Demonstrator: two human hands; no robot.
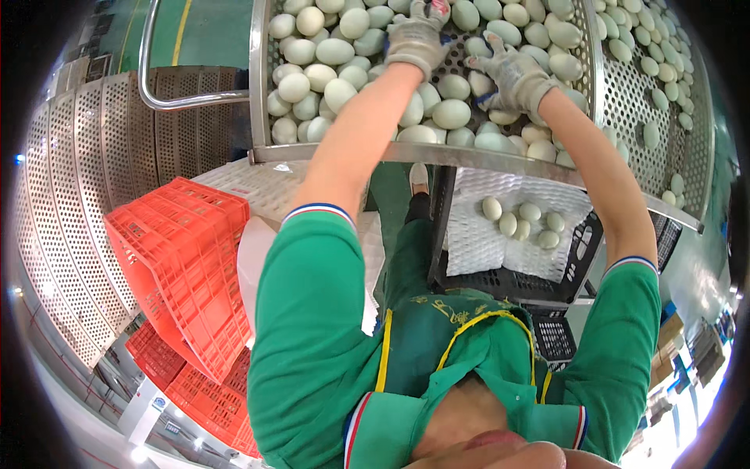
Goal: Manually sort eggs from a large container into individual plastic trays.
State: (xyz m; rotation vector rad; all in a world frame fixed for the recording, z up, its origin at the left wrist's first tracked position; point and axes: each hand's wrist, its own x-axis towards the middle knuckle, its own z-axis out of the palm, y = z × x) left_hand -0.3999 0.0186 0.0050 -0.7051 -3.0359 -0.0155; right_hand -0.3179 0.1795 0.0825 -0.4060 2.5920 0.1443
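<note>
A perforated metal tray [498, 153] lies before me, heaped with pale green and cream eggs [451, 114]. My left hand [417, 41], in a grey work glove, reaches palm down among the eggs near the top of the picture. Its fingertips run to the picture's edge, one with a red patch, and whatever lies beneath the palm is hidden. My right hand [512, 73], gloved alike, rests over eggs to the right with its fingers spread. One egg [480, 84] shows between its thumb and forefinger. Some perforated tray floor shows between the hands.
Below the tray, a black plastic crate [521, 286] lined with white padding [477, 246] holds several eggs. Red plastic crates [181, 264] are stacked at my left, near a metal handle [146, 70] and perforated panels [88, 164]. Another egg tray [630, 105] adjoins on the right.
</note>
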